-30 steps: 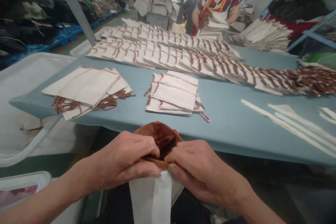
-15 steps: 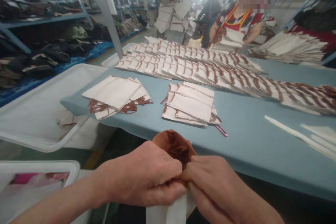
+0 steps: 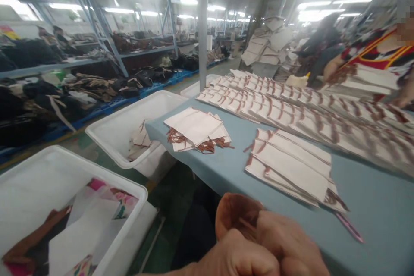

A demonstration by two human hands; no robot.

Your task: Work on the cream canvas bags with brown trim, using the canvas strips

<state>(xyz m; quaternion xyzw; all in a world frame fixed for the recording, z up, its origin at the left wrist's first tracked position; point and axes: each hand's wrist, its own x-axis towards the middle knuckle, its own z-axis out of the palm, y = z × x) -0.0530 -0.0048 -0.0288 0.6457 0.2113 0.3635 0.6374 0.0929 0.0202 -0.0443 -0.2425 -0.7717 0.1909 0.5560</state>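
Note:
My left hand (image 3: 237,254) is at the lower edge of the view, its fingers closed on a brown cloth pouch (image 3: 228,220). Beside it and touching it, my right hand (image 3: 287,241) grips the same pouch, its fingers folded in. The pouch's rounded brown mouth gapes open above my hands, with brown cord-like strands inside; the rest of it is hidden. A pile of flat white cloth pouches (image 3: 293,164) with brown cords lies on the blue-covered table (image 3: 381,198) beyond. A pink pointed tool (image 3: 351,227) pokes out from under this pile.
Another small pile of white pouches (image 3: 194,125) lies near the table's left corner. Long overlapping rows of pouches (image 3: 278,105) cross the table. White bins (image 3: 106,181) stand on the left, one holding cloth scraps. A co-worker (image 3: 371,60) holds a stack across the table.
The view has swung left, so the table has shifted right and the bins show more. Both hands, still on the pouch, now appear lower and further right.

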